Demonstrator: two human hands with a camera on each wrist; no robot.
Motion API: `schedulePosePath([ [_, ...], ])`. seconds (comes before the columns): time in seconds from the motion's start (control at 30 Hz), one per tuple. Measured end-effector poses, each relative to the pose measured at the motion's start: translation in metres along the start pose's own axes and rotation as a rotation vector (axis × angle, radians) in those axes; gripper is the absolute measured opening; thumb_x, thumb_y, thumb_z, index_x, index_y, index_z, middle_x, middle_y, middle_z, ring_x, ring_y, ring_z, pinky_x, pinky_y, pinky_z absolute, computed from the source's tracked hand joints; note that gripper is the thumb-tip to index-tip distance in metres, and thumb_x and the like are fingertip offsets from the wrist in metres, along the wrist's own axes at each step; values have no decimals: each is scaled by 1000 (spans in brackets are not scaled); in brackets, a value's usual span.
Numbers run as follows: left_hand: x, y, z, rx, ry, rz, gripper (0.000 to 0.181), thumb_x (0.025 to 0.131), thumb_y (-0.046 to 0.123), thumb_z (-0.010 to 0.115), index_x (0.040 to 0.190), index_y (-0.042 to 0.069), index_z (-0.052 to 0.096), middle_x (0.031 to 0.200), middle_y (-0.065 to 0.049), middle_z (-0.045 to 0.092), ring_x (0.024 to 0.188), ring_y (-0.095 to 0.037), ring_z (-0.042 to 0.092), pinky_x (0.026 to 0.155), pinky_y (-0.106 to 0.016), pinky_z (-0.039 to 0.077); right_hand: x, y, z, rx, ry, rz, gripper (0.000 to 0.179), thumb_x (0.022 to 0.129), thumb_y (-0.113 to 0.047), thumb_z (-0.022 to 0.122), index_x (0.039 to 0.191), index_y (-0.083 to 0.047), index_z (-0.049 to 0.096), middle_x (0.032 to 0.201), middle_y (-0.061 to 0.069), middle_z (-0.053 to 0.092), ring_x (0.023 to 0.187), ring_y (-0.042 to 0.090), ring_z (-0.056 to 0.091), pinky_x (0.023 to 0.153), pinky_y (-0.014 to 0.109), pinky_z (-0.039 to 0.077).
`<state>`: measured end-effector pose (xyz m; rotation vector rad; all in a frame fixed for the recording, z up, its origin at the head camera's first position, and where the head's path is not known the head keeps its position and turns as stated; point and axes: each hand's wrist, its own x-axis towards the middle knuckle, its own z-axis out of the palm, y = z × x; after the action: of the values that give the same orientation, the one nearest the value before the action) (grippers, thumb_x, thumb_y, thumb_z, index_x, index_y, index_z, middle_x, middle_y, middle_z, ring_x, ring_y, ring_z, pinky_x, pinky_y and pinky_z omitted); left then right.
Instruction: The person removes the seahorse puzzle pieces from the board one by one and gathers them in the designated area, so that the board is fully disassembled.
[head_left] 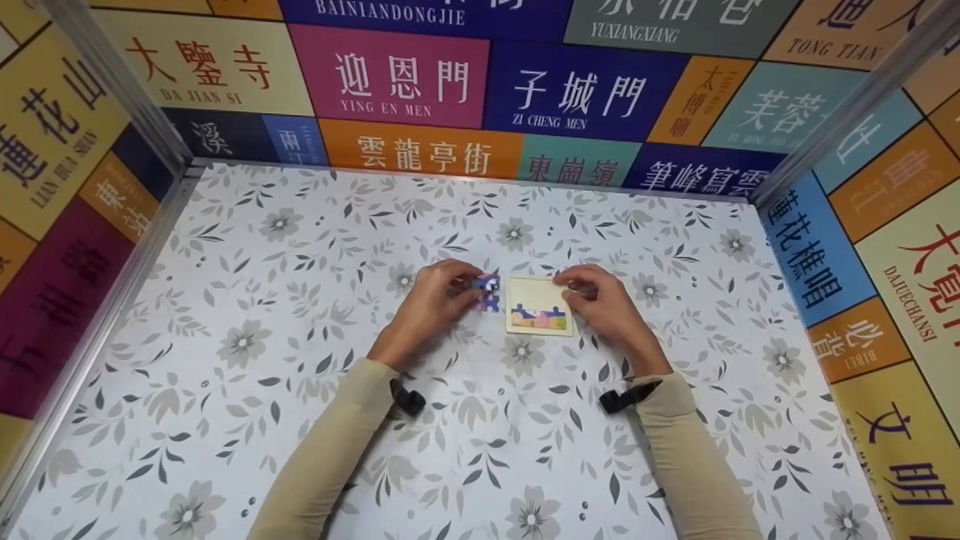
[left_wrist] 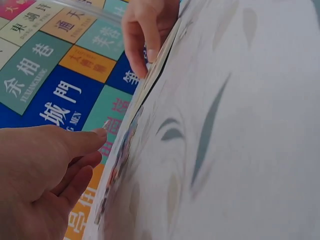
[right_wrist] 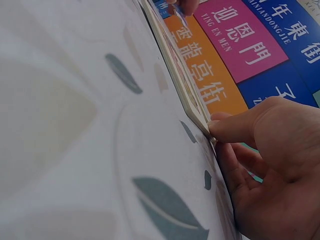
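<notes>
A small square jigsaw tray [head_left: 531, 291] lies on the table, its lower part filled with a row of colourful pieces and its upper part bare. My right hand [head_left: 602, 304] grips the tray by its upper right edge, thumb at the corner in the right wrist view. Left of the tray, my left hand [head_left: 437, 298] pinches a jigsaw piece [right_wrist: 181, 18] between thumb and finger, partly hidden by the fingertips. Just beside those fingers lie several loose blue and purple jigsaw pieces [head_left: 492, 301], seen nearly edge-on in the left wrist view.
A white cloth [head_left: 525, 442] with grey flowers and leaves covers the table. Panels [head_left: 405, 86] with coloured blocks of lettering stand behind it and on both sides, with metal posts [head_left: 112, 82] at the corners. Dark straps [head_left: 409, 397] sit on both wrists.
</notes>
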<state>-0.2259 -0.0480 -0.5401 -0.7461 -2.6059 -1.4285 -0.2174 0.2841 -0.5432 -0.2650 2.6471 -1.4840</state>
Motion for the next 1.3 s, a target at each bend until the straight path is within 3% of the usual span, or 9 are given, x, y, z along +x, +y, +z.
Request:
schedulePosePath([
  [0.3, -15, -11, -17, 43, 29, -9, 28, 94, 10, 84, 122, 6, 80, 118, -12, 80, 107, -26, 75, 98, -39, 61, -2, 0, 1, -5, 5, -11, 25, 103, -5, 70, 126, -8, 78, 139, 12, 66, 123, 27, 63, 97, 20, 51],
  [0.57, -32, -20, -30, 14, 32, -48, 32, 94, 9, 84, 126, 5, 79, 117, -12, 79, 102, -25, 75, 92, -40, 62, -2, -1, 2, -9, 1, 7, 25, 103, -6, 70, 127, -9, 77, 140, 10, 66, 127, 27, 63, 101, 24, 51],
  [0.83, -40, -25, -42, -17, -37, -88, 32, 94, 10, 85, 126, 7, 79, 112, -12, 78, 94, -24, 74, 85, -39, 61, -2, -1, 1, -11, -1, 15, 24, 104, -6, 69, 126, -10, 78, 141, 10, 66, 129, 28, 63, 101, 23, 50],
  [1.07, -39, -23, -51, 4, -129, -103, 32, 95, 7, 82, 127, 4, 78, 114, -14, 78, 96, -26, 73, 86, -41, 61, -2, -3, 0, -8, 6, 17, 24, 103, -4, 69, 125, -10, 78, 140, 9, 66, 129, 28, 63, 106, 33, 51],
  [1.3, -40, -25, -54, 19, -141, -105, 29, 94, 5, 82, 123, 5, 79, 114, -13, 77, 96, -25, 73, 86, -41, 62, 0, 0, 1, -1, 8, -1, 24, 102, -4, 70, 125, -5, 78, 139, 14, 67, 127, 32, 64, 99, 21, 50],
])
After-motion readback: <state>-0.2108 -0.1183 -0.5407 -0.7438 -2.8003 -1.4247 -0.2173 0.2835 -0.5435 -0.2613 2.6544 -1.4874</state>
